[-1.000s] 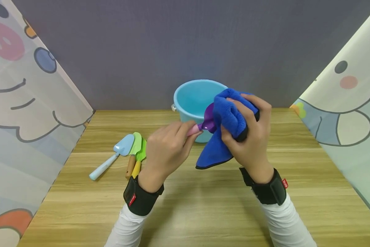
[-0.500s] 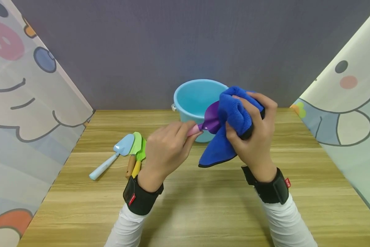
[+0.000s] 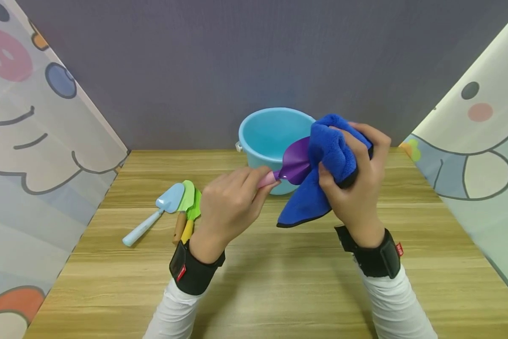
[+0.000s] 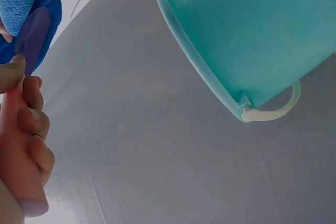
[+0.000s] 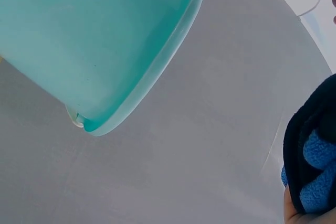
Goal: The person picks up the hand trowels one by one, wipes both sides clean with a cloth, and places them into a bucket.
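In the head view my left hand (image 3: 232,200) grips the pink handle (image 3: 267,179) of a toy shovel, whose purple blade (image 3: 295,162) points up to the right. My right hand (image 3: 361,183) holds a bunched blue cloth (image 3: 332,150) with black edging against the far part of that blade, hiding its tip. One corner of the cloth hangs down below. The left wrist view shows fingers curled round the pink handle (image 4: 20,150), with the blade (image 4: 34,32) lying against the cloth. At the right edge of the right wrist view, the cloth (image 5: 317,182) is folded in my right hand.
A light blue bucket (image 3: 254,157) stands on the wooden table (image 3: 287,287) behind my hands, by the grey back wall. Left of my left hand lie a blue trowel (image 3: 169,200), a pale green one (image 3: 188,195) and a bright green one (image 3: 196,207). Cartoon-printed panels flank the table.
My right hand has slid the cloth rightward and slightly up along the blade, so more purple shows. The left hand stays in place with the shovel.
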`<state>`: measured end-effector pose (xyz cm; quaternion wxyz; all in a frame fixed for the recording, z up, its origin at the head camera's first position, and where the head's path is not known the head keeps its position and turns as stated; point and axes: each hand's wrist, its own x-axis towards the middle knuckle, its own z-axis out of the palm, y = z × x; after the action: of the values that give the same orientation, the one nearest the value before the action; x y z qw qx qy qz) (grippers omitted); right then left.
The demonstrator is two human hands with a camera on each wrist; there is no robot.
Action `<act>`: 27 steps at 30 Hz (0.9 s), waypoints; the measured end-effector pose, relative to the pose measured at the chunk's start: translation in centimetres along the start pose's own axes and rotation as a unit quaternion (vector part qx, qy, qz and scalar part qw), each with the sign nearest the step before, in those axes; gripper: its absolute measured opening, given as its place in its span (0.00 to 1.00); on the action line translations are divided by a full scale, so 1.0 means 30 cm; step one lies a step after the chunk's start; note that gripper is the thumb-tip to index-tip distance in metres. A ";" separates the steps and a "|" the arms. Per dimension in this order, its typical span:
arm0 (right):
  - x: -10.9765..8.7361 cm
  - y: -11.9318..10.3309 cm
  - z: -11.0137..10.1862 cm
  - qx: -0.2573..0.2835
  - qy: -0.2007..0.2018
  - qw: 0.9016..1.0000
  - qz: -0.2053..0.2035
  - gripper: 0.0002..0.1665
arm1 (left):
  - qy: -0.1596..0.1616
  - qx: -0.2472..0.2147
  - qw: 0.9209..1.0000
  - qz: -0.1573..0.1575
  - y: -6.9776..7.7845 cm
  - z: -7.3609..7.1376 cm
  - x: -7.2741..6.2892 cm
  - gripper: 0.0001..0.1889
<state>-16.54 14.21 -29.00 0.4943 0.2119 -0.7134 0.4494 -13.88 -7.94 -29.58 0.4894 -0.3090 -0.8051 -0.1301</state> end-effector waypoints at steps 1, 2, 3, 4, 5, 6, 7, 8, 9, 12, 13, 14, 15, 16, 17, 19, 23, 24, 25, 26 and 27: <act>0.001 -0.001 0.000 0.002 0.002 1.000 0.001 0.41 | -0.001 -0.001 1.000 -0.001 0.000 0.000 0.000 0.14; 0.002 -0.003 -0.001 0.004 0.003 1.000 0.002 0.42 | -0.001 -0.002 1.000 -0.001 0.000 -0.001 0.001 0.14; 0.003 -0.004 -0.001 0.006 0.005 1.000 0.004 0.42 | -0.001 -0.004 1.000 -0.001 0.000 -0.002 0.002 0.14; 0.004 -0.006 -0.002 0.008 0.006 1.000 0.005 0.42 | -0.001 -0.004 1.000 -0.001 0.000 -0.004 0.002 0.14; 0.005 -0.007 -0.003 0.009 0.007 1.000 0.006 0.42 | -0.001 -0.005 1.000 -0.001 0.001 -0.005 0.003 0.14; 0.006 -0.008 -0.003 0.010 0.008 1.000 0.007 0.42 | -0.001 -0.005 1.000 -0.001 0.001 -0.005 0.002 0.14; 0.006 -0.010 -0.004 0.010 0.009 1.000 0.007 0.42 | 0.000 -0.004 1.000 -0.001 0.001 -0.006 0.003 0.14; 0.007 -0.011 -0.005 0.012 0.011 1.000 0.008 0.42 | 0.001 -0.004 1.000 -0.001 0.002 -0.008 0.003 0.14; 0.008 -0.011 -0.005 0.013 0.011 1.000 0.008 0.41 | 0.003 -0.003 1.000 -0.001 0.002 -0.009 0.003 0.14; 0.008 -0.012 -0.006 0.016 0.015 1.000 0.010 0.40 | 0.006 -0.004 1.000 -0.001 0.002 -0.012 0.004 0.14; 0.008 -0.012 -0.006 0.018 0.016 1.000 0.011 0.40 | 0.007 -0.004 1.000 -0.001 0.002 -0.013 0.004 0.14; 0.009 -0.012 -0.007 0.018 0.017 1.000 0.013 0.40 | 0.007 -0.005 1.000 -0.001 0.002 -0.014 0.005 0.14; 0.010 -0.011 -0.008 0.018 0.018 1.000 0.015 0.40 | 0.008 -0.006 1.000 -0.001 0.002 -0.015 0.006 0.14; 0.010 -0.010 -0.009 0.019 0.020 0.999 0.018 0.40 | 0.009 -0.006 1.000 -0.001 0.002 -0.016 0.006 0.14; 0.011 -0.009 -0.010 0.019 0.022 0.999 0.021 0.40 | 0.010 -0.008 1.000 -0.001 0.002 -0.017 0.007 0.14; 0.014 -0.007 -0.012 0.018 0.027 0.999 0.026 0.41 | 0.013 -0.009 1.000 -0.002 0.002 -0.018 0.008 0.14; 0.018 -0.007 -0.013 0.014 0.036 0.999 0.032 0.41 | 0.017 -0.010 1.000 -0.002 0.000 -0.018 0.009 0.14; 0.018 -0.007 -0.013 0.013 0.037 0.999 0.033 0.41 | 0.018 -0.009 1.000 -0.002 -0.001 -0.018 0.009 0.14; 0.018 -0.006 -0.013 0.012 0.036 0.999 0.034 0.40 | 0.019 -0.009 1.000 -0.002 -0.001 -0.017 0.009 0.14; 0.017 -0.006 -0.013 0.010 0.036 0.999 0.035 0.40 | 0.019 -0.010 1.000 -0.002 -0.002 -0.016 0.010 0.14; 0.017 -0.005 -0.014 0.008 0.035 0.999 0.038 0.39 | 0.019 -0.011 1.000 -0.003 -0.002 -0.015 0.010 0.14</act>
<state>-16.45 14.56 -28.43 0.5001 0.1729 -0.6994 0.4804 -13.69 -8.12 -29.10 0.5009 -0.3094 -0.7950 -0.1459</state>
